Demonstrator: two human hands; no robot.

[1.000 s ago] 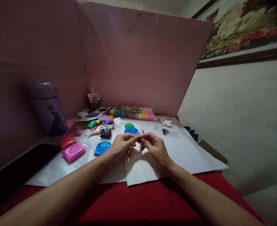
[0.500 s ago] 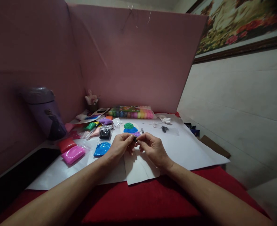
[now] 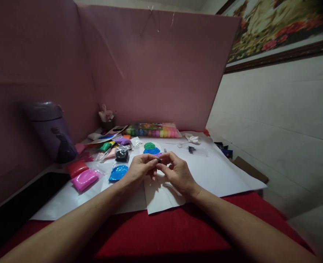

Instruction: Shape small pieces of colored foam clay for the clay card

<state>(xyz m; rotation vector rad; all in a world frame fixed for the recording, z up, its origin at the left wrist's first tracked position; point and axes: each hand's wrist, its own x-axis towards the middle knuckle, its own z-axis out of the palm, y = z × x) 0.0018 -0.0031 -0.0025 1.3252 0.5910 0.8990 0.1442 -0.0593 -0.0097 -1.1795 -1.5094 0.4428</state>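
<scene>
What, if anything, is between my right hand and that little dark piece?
Nothing visible: the small dark piece is at the left hand's fingertips, and the right hand's fingertips are right up against it, above the white sheet.

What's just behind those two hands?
Beyond the left hand and right hand are a green patch, a blue patch, a bit of purple and a small gray strip. The hands seem to hide some purple; whatever else they cover can't be seen.

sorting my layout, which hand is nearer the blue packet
Left. The left hand is just right of the blue packet; the right hand is farther right, on the left hand's far side.
</scene>
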